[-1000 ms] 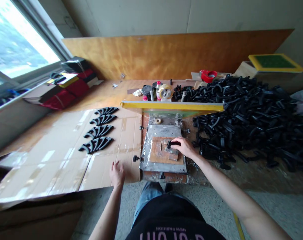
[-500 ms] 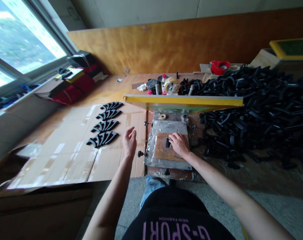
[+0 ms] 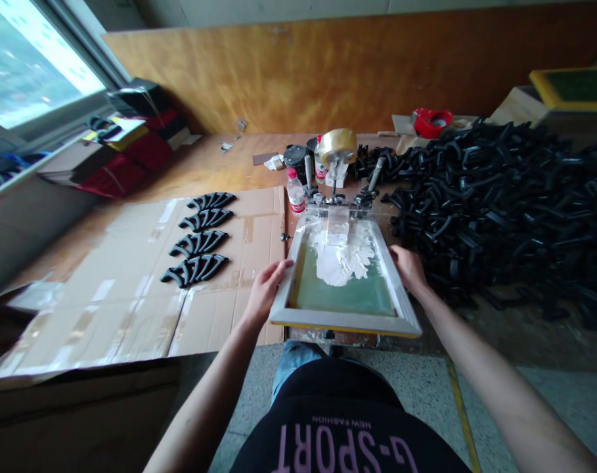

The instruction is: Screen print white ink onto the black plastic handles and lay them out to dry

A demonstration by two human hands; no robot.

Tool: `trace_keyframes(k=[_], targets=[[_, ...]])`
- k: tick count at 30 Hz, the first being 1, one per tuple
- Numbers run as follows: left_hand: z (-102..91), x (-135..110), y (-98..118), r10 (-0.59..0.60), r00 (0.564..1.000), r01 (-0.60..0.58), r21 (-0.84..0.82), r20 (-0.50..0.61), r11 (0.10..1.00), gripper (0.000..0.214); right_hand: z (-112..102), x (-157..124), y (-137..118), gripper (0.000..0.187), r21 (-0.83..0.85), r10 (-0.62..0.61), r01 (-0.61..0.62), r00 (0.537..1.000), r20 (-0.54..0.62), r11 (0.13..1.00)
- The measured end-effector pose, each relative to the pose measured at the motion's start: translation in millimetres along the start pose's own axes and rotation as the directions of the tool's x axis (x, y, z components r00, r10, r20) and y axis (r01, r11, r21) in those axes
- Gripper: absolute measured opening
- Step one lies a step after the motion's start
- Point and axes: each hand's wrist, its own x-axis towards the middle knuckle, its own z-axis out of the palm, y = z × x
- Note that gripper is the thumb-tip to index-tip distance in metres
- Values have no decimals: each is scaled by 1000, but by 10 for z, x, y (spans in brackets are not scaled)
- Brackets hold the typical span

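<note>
Left hand (image 3: 266, 292) and right hand (image 3: 409, 270) — both closed around the side rails of the screen frame (image 3: 345, 322), which lies low over the press, its far end held in metal clamps (image 3: 336, 198). White ink (image 3: 340, 261) streaks the green mesh (image 3: 342, 295). Left of the frame, four black moulded parts (image 3: 194, 270) lie on cardboard (image 3: 106, 322); right, a large heap (image 3: 490, 197) of similar parts
</note>
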Motion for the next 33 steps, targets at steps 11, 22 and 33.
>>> trace_keyframes(k=[11, 22, 33], targets=[[-1, 153, -978, -104, 994, 105, 225, -16, 969, 65, 294, 614, -833, 12, 10, -133, 139, 919, 371, 990], [14, 132, -952, -146, 988, 151, 173, -42, 973, 64, 184, 33, -771, 22, 128, -342, 317, 870, 356, 940], [-13, -4, -399, -147, 989, 146, 25, 14, 989, 74, 54, 812, -724, 55, 153, -123, 92, 971, 206, 984]])
